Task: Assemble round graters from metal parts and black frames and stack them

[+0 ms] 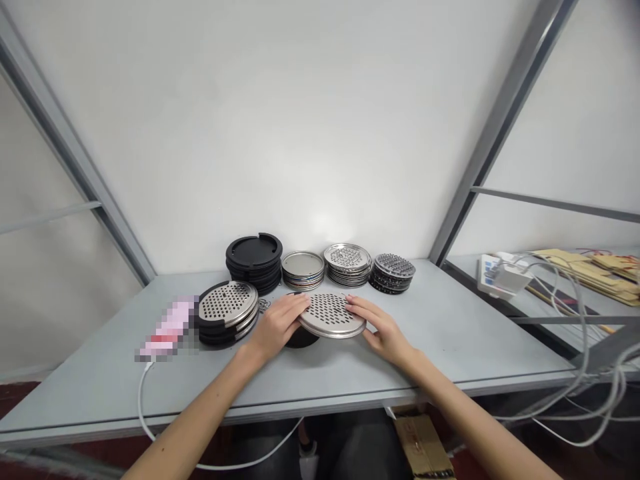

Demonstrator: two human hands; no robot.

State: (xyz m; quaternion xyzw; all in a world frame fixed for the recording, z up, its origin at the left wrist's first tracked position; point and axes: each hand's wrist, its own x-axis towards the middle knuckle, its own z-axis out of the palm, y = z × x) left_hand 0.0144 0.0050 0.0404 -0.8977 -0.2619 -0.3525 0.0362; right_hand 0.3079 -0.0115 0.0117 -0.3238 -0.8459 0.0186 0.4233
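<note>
Both hands hold a round perforated metal disc [332, 316] above the front middle of the table. My left hand [278, 323] is closed on its left edge, and my right hand [384, 328] grips the right edge, fingertips on top. Beneath the disc, partly hidden, lies a round black piece [301, 339]. Left of my left hand stands a stack of perforated discs with black rims [227, 312]. Behind are a stack of black rings [254, 261], a stack of plain metal discs [303, 269], a stack of perforated metal discs [348, 264] and a stack of spiky grater discs [393, 273].
A blurred-out pink object [170, 328] with a white cable [143, 400] lies at the left. A metal frame post [500, 133] rises at the right. Beyond it are a white power strip [497, 275], tangled cables and flat cardboard pieces [590, 273]. A cardboard box [424, 445] sits below the table.
</note>
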